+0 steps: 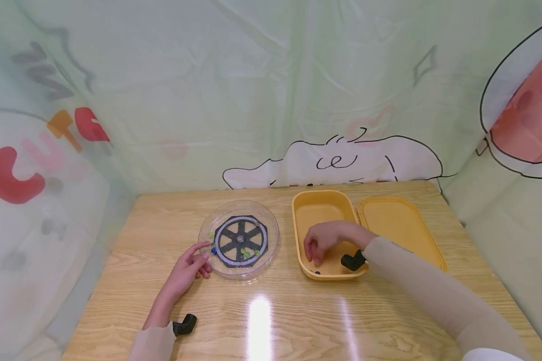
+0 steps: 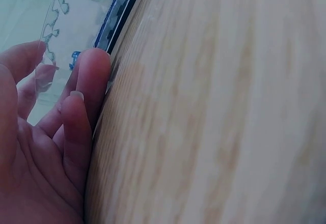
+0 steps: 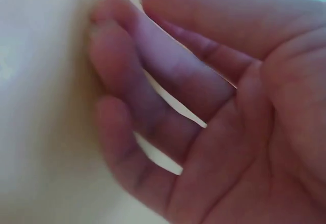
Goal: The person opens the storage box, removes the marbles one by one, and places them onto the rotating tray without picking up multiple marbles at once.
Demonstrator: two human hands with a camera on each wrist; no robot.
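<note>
A clear round dish (image 1: 274, 223) stands on the table, with a black spoked wheel shape (image 1: 226, 232) showing in its middle. Green marbles (image 1: 245, 253) and a blue marble (image 1: 214, 250) lie in it. My left hand (image 1: 186, 269) holds the dish's near left rim, fingers on either side of the clear wall (image 2: 51, 30). My right hand (image 1: 325, 239) reaches down into a yellow box (image 1: 300, 235), its bent fingers (image 3: 114, 56) close to the floor. No object shows between them, though the index tip is hidden. A small dark marble (image 1: 317, 273) lies by the box's near wall.
The yellow lid (image 1: 395, 225) lies flat to the right of the box, under the right forearm's far side. Black wrist mounts (image 1: 185, 325) stick out from both sleeves. A printed curtain (image 1: 235, 100) hangs behind the wooden table (image 1: 217, 316).
</note>
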